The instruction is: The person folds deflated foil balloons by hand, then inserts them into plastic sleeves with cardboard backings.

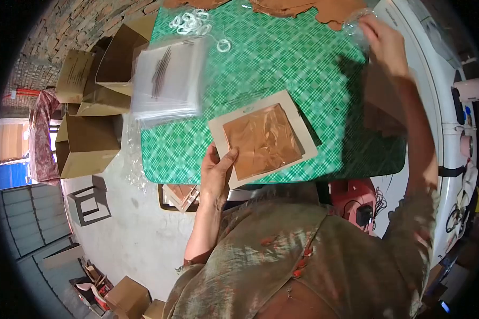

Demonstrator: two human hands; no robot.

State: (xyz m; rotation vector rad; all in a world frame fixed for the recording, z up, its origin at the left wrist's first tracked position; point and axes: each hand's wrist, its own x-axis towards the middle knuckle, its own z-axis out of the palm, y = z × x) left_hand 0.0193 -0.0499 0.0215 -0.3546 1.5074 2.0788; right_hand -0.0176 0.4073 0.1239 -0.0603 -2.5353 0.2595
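In the head view my left hand point(218, 170) pinches the lower left edge of a beige card point(287, 101), thumb on top. On the card lies a brown square sheet point(263, 141) under shiny, wrinkled clear film. Farther off, at the table's upper right corner, my right hand point(384, 45) is closed with its fingers on crumpled clear plastic point(358, 24). Right beside that hand are brown leather-like pieces point(290, 7) with wavy edges.
A green checked tablecloth point(271, 58) covers the table. A stack of clear bags point(170, 80) sits at its left edge, near white rings point(189, 24). Open cardboard boxes point(88, 141) stand to the left. A white machine-like body point(436, 69) borders the right side.
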